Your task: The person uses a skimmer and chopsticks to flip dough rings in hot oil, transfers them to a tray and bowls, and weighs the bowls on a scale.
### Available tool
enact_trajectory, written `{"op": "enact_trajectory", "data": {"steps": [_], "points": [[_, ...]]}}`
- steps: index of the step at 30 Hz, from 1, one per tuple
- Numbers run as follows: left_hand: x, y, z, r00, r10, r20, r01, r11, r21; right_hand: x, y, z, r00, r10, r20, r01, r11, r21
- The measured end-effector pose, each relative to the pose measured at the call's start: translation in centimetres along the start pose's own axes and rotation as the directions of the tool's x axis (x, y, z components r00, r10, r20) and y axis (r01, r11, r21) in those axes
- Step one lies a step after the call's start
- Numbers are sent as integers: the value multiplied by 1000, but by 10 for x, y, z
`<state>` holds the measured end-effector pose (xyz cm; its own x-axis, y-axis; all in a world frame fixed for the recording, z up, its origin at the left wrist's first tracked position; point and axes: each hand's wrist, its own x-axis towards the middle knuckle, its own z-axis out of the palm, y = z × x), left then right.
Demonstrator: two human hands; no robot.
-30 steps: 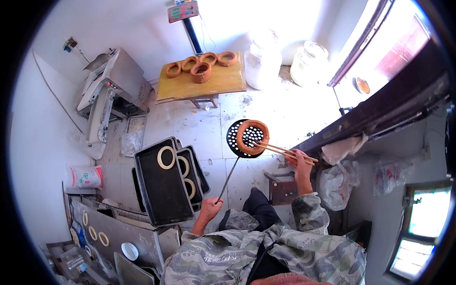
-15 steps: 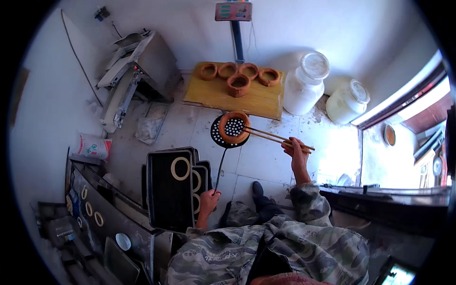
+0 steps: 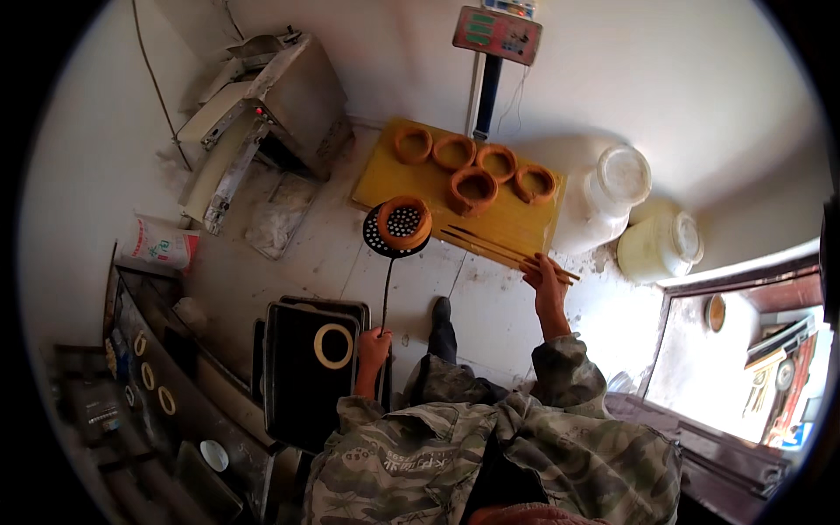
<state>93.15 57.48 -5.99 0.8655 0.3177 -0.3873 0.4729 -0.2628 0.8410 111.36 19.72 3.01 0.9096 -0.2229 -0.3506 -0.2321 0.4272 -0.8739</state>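
Note:
My left hand (image 3: 374,346) grips the thin handle of a round black perforated skimmer (image 3: 376,238). A brown fried bread ring (image 3: 403,221) lies on the skimmer, held over the near edge of a yellow board (image 3: 518,226). My right hand (image 3: 546,282) holds a pair of long wooden chopsticks (image 3: 499,248), whose tips point left toward the ring and stop a little short of it. Several more brown rings (image 3: 475,185) lie on the board.
A black tray (image 3: 297,394) with a pale raw dough ring (image 3: 333,346) sits by my left arm. Two white lidded tubs (image 3: 616,192) stand right of the board. A metal machine (image 3: 271,96) and a scale post (image 3: 488,83) line the wall.
The view has swung so the board sits nearer and lower. The skimmer with the ring has come to the board's edge, and the chopsticks have drawn back off the ring.

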Motion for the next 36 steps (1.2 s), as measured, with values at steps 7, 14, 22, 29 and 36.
{"op": "enact_trajectory", "data": {"steps": [7,14,22,29,36], "points": [[135,-25,-27,996,32,-79,-20,989,149,88,12,68,997,75,-12,-76,992,-106],[230,18,-30,984,138,-112,-86,923,376,174,42,134,984,167,55,-160,980,-114],[281,34,-17,985,92,-143,28,738,674,283,84,210,981,-11,196,47,983,-176],[281,67,-17,970,-117,-214,234,695,680,395,95,301,894,-167,415,326,879,-349],[300,102,-12,951,-143,-273,295,680,671,471,157,360,894,-165,416,305,905,-297]]}}
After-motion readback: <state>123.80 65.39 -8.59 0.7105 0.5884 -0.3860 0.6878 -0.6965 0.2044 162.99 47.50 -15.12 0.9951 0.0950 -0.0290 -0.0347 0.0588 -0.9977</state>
